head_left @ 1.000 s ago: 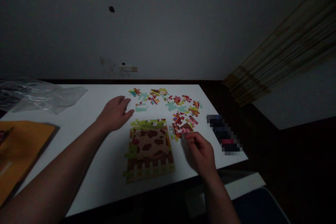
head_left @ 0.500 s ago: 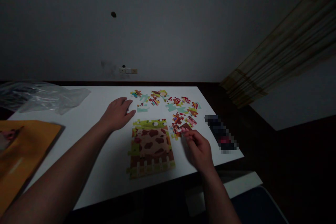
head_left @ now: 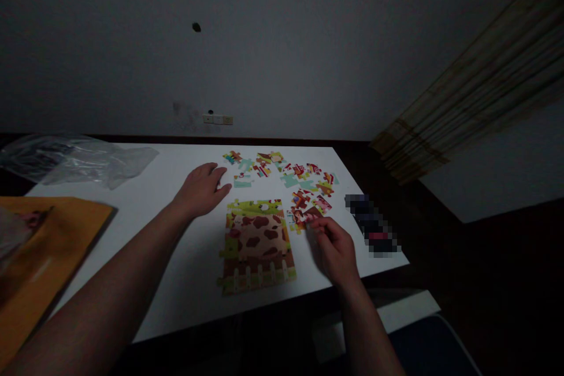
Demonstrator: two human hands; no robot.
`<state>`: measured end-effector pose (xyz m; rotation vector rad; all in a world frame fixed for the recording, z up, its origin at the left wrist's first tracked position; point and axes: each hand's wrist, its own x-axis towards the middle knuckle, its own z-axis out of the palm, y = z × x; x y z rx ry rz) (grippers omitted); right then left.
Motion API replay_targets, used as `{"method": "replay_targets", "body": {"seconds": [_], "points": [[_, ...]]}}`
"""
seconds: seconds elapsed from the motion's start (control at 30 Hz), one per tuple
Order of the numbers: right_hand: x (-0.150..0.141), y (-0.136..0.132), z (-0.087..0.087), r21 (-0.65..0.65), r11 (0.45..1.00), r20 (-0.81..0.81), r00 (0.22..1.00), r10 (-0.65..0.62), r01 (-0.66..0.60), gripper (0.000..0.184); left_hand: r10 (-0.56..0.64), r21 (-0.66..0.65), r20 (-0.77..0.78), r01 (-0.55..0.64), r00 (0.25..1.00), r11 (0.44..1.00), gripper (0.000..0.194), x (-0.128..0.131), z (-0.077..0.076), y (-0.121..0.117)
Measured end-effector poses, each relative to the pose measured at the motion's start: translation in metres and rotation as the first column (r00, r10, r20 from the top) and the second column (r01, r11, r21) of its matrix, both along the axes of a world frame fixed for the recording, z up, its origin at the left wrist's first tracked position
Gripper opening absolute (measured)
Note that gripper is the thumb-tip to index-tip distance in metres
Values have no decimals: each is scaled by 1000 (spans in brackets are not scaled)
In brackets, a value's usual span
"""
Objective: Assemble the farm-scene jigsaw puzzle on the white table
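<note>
A partly joined jigsaw puzzle (head_left: 259,247) with a spotted cow, grass and a white fence lies flat near the table's front edge. Beyond it and to its right, several loose puzzle pieces (head_left: 304,182) are scattered, some overlapping. My left hand (head_left: 203,189) rests on the table at the puzzle's upper left, fingers apart, holding nothing. On the right, my right hand (head_left: 332,247) is closed in a pinch at the lower edge of a brown and pink puzzle piece (head_left: 312,212). The fingertips' exact contact is hard to make out in the dim light.
The white table (head_left: 176,282) carries a crumpled clear plastic bag (head_left: 101,161) at the far left and an orange package (head_left: 74,229) at the near left. A pixelated dark object (head_left: 372,226) lies along the right edge. A seat (head_left: 432,343) stands below at the right.
The view has shifted slightly, so the table items appear a little to the right. Both hands keep nearly the same pose and place. The puzzle pieces look unchanged.
</note>
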<state>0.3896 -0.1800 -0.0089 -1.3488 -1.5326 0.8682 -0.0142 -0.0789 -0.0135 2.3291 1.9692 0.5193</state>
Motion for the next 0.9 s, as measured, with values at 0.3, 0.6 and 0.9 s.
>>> {"method": "replay_targets", "body": {"seconds": [0.3, 0.6, 0.9], "points": [[-2, 0, 6, 15, 999, 1, 1000, -30, 30, 27, -6, -8, -20, 6, 1000, 1000, 68, -1, 0, 1], [-4, 1, 2, 2, 1000, -68, 998, -14, 14, 26, -18, 2, -24, 18, 1000, 1000, 71, -1, -2, 2], [-4, 1, 5, 11, 1000, -21, 999, -29, 29, 28, -2, -11, -16, 2, 1000, 1000, 68, 2, 1, -1]]}}
